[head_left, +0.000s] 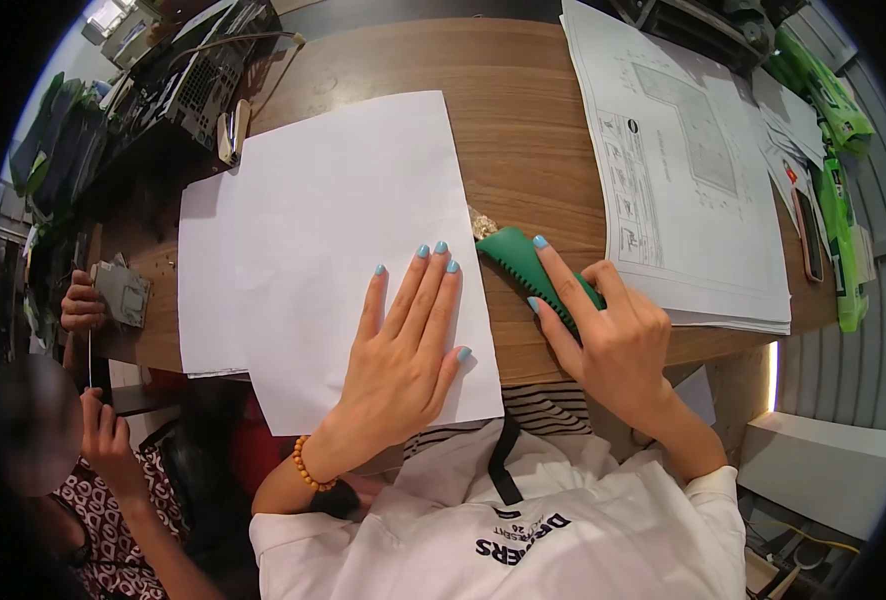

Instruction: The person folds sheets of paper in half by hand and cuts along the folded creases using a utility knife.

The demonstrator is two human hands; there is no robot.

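My left hand [403, 350] lies flat on a blank white sheet of paper [348, 190], fingers stretched out and slightly apart. The sheet overlaps other white paper [208, 300] to its left. My right hand [613, 330] is wrapped round a green tool [525, 262] with a ridged edge; its exact kind does not show. The tool's wide end points at the sheet's right edge, and the index finger rests along its top. Beside that end is a small beige, crumbly-looking bit [481, 224], too small to name.
A stack of printed drawings [693, 200] covers the table's [518, 110] right side, with a phone [808, 235] and green packets [843, 240] beyond. Black computer equipment [188, 100] stands at the back left. Another person's hands [113, 440] hold a thin rod near a small metal part [121, 293].
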